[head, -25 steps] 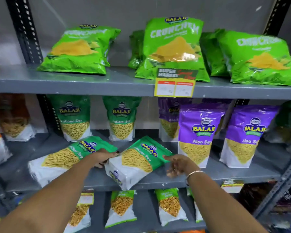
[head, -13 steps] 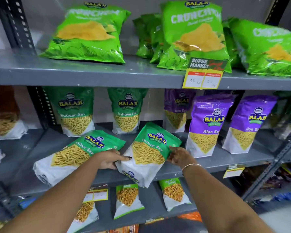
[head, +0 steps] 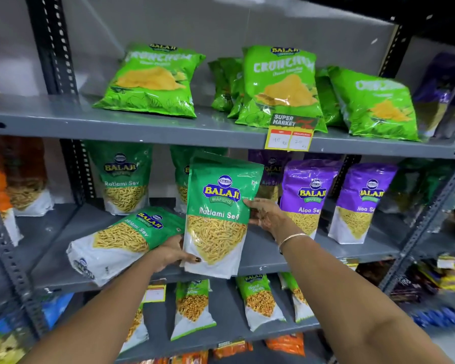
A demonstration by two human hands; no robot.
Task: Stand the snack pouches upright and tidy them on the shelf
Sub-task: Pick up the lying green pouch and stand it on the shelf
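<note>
A green-and-white plastic Ratlami Sev pouch [head: 218, 214] is held upright at the front edge of the grey metal middle shelf [head: 326, 254]. Its lower left corner is gripped by the left hand [head: 172, 254], thumb laid across the front. Its right edge is clasped by the right hand [head: 267, 215], fingers curled behind. A second green Ratlami Sev pouch [head: 121, 237] is seen lying flat just beside it, to the left.

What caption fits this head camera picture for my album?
Both hands, left hand and right hand, hold a green Ratlami Sev pouch upright at the middle shelf.
</note>
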